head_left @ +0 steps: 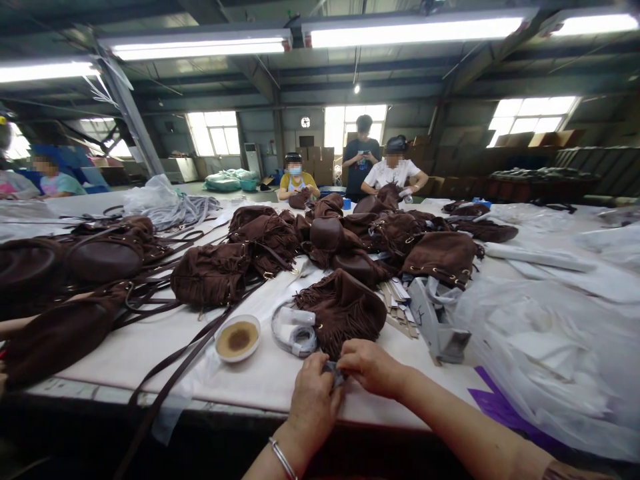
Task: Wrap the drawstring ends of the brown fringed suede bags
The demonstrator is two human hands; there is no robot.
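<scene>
At the table's front edge my left hand (314,395) has its fingers closed round a small crumpled grey piece (334,371), which is mostly hidden; I cannot tell what it is. From the right, my right hand (369,367) pinches the same piece between thumb and fingers. Just beyond my hands lies a dark brown fringed drawstring bag (350,310) on its side. Beside it sits a coiled grey wrapped strap (302,340) with a white wrapped roll (298,316). A white bowl (238,359) holding something tan with a dark brown centre stands to the left.
More brown fringed bags (215,273) are heaped across the table (265,390), straps trailing over its front edge. Cardboard strips (399,300) and a grey holder (440,327) stand right of the near bag. Clear plastic bags (540,360) cover the right side. Several people are around the table.
</scene>
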